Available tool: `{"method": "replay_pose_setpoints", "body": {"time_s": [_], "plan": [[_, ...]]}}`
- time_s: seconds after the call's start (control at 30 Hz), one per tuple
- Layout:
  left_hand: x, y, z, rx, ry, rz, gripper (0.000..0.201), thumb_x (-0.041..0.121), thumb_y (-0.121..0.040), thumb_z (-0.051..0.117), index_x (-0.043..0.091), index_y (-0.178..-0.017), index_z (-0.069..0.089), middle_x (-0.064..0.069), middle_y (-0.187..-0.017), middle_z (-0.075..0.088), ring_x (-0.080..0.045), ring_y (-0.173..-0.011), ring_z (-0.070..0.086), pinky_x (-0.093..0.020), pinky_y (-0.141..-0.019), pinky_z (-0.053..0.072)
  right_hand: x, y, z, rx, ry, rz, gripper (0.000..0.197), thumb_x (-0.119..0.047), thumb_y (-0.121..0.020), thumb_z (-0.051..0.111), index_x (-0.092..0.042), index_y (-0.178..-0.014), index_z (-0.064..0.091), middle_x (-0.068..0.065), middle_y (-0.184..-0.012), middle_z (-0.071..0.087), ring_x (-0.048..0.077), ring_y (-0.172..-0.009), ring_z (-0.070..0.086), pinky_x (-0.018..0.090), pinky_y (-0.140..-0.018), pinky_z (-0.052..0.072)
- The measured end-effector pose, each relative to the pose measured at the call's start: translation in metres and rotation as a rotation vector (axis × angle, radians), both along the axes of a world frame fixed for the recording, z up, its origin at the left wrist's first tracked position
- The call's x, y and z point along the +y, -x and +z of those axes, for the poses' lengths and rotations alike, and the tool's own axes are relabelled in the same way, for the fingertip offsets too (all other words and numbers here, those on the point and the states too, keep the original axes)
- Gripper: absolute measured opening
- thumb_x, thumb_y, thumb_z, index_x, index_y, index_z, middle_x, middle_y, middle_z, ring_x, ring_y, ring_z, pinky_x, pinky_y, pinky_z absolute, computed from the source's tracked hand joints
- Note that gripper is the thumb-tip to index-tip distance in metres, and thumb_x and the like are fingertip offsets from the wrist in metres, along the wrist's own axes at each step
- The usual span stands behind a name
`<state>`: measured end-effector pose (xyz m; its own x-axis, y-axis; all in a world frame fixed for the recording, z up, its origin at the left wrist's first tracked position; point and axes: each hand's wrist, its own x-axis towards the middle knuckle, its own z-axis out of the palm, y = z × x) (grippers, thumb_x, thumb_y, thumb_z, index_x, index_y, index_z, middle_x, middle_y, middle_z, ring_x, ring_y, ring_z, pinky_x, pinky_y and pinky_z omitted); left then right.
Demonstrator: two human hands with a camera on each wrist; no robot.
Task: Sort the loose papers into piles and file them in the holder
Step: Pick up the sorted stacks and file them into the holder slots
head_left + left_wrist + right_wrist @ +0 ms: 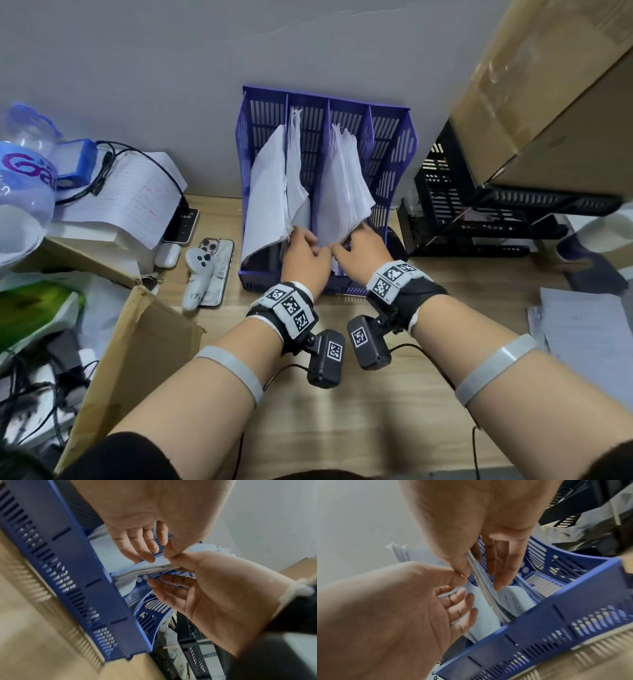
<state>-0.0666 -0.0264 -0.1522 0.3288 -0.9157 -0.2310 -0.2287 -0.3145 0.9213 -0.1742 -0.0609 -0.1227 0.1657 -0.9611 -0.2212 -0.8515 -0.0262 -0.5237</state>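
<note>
Three white paper stacks (270,192) already upright in blue slotted plastic holder (394,144); both hands' fingers (301,236) pinch the third stack (342,192); loose sheets (582,329) remain on tabletop, right.

Purple slotted plastic file holder (394,144) against grey wall, white paper stacks (270,192) leaning in its compartments. Left hand (303,260) and right hand (363,253) side by side at the sheets' lower edges — fingers hidden among paper. White-cased phone (214,274) on wooden desk (359,411), left.
</note>
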Motion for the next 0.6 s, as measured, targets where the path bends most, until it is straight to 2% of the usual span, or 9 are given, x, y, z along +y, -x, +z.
{"method": "replay_pose_setpoints", "body": {"time_s": [0.1,0.13,0.2,0.3,0.33,0.4,0.47,0.53,0.6], "plan": [[0.007,0.027,-0.005,-0.042,-0.002,-0.027,0.017,0.017,-0.087,0.059,0.013,-0.086,0.042,0.005,-0.069,0.046,-0.018,-0.066,0.046,-0.031,-0.065,0.032,0.017,0.039,-0.014,-0.06,-0.021,-0.046,0.034,-0.028,-0.092,0.059,-0.008,-0.119,0.054,0.01,-0.11,0.061,0.027,-0.099,0.06,0.034,-0.087,0.048],[0.01,0.039,-0.008,-0.032,0.0,-0.053,0.018,0.018,-0.088,0.059,0.014,-0.082,0.042,0.005,-0.068,0.045,-0.018,-0.066,0.045,-0.03,-0.065,0.03,0.025,0.056,-0.02,-0.078,-0.036,-0.063,0.035,-0.027,-0.091,0.059,-0.011,-0.121,0.053,0.008,-0.106,0.062,0.025,-0.095,0.061,0.037,-0.087,0.049],[0.015,0.069,-0.013,0.007,-0.012,-0.144,0.024,0.02,-0.087,0.06,0.018,-0.072,0.041,0.006,-0.065,0.046,-0.02,-0.067,0.046,-0.03,-0.065,0.033,0.041,0.097,-0.034,-0.087,-0.072,-0.119,0.037,-0.022,-0.09,0.059,-0.014,-0.126,0.053,0.004,-0.099,0.061,0.023,-0.093,0.06,0.039,-0.088,0.049],[0.026,0.128,-0.025,0.108,-0.098,-0.303,0.023,0.031,-0.08,0.061,0.023,-0.065,0.045,0.0,-0.064,0.055,-0.03,-0.068,0.059,-0.035,-0.07,0.048,0.072,0.172,-0.056,-0.04,-0.132,-0.283,0.037,-0.019,-0.089,0.061,-0.018,-0.125,0.055,0.002,-0.103,0.052,0.021,-0.096,0.057,0.04,-0.096,0.047],[0.029,0.15,-0.03,0.148,-0.122,-0.347,0.021,0.031,-0.08,0.06,0.023,-0.065,0.048,-0.003,-0.066,0.059,-0.03,-0.066,0.061,-0.036,-0.07,0.051,0.082,0.2,-0.063,-0.001,-0.148,-0.337,0.038,-0.019,-0.088,0.061,-0.018,-0.125,0.055,0.005,-0.109,0.052,0.021,-0.099,0.056,0.038,-0.098,0.046],[0.039,0.192,-0.038,0.198,-0.177,-0.447,0.017,0.023,-0.086,0.059,0.022,-0.07,0.051,-0.005,-0.073,0.063,-0.023,-0.063,0.063,-0.029,-0.066,0.049,0.104,0.258,-0.072,0.105,-0.196,-0.423,0.04,-0.02,-0.087,0.059,-0.018,-0.126,0.055,0.012,-0.123,0.053,0.026,-0.107,0.056,0.033,-0.097,0.045],[0.051,0.233,-0.048,0.216,-0.224,-0.521,0.014,0.02,-0.088,0.058,0.02,-0.075,0.054,-0.004,-0.08,0.067,-0.019,-0.067,0.068,-0.028,-0.067,0.05,0.126,0.316,-0.079,0.199,-0.231,-0.493,0.039,-0.019,-0.087,0.059,-0.014,-0.126,0.056,0.016,-0.127,0.054,0.033,-0.112,0.056,0.033,-0.095,0.045],[0.064,0.273,-0.062,0.235,-0.271,-0.566,0.012,0.017,-0.088,0.058,0.019,-0.077,0.054,-0.004,-0.083,0.068,-0.022,-0.074,0.072,-0.029,-0.071,0.052,0.147,0.37,-0.087,0.25,-0.252,-0.572,0.041,-0.02,-0.087,0.06,-0.013,-0.128,0.057,0.02,-0.13,0.051,0.036,-0.119,0.052,0.034,-0.101,0.042],[0.076,0.31,-0.077,0.263,-0.315,-0.59,0.008,0.013,-0.089,0.057,0.016,-0.082,0.056,-0.005,-0.086,0.067,-0.024,-0.078,0.073,-0.025,-0.067,0.053,0.163,0.415,-0.095,0.266,-0.311,-0.632,0.051,-0.025,-0.085,0.062,-0.018,-0.134,0.052,0.019,-0.136,0.044,0.036,-0.125,0.047,0.034,-0.106,0.037]]}}
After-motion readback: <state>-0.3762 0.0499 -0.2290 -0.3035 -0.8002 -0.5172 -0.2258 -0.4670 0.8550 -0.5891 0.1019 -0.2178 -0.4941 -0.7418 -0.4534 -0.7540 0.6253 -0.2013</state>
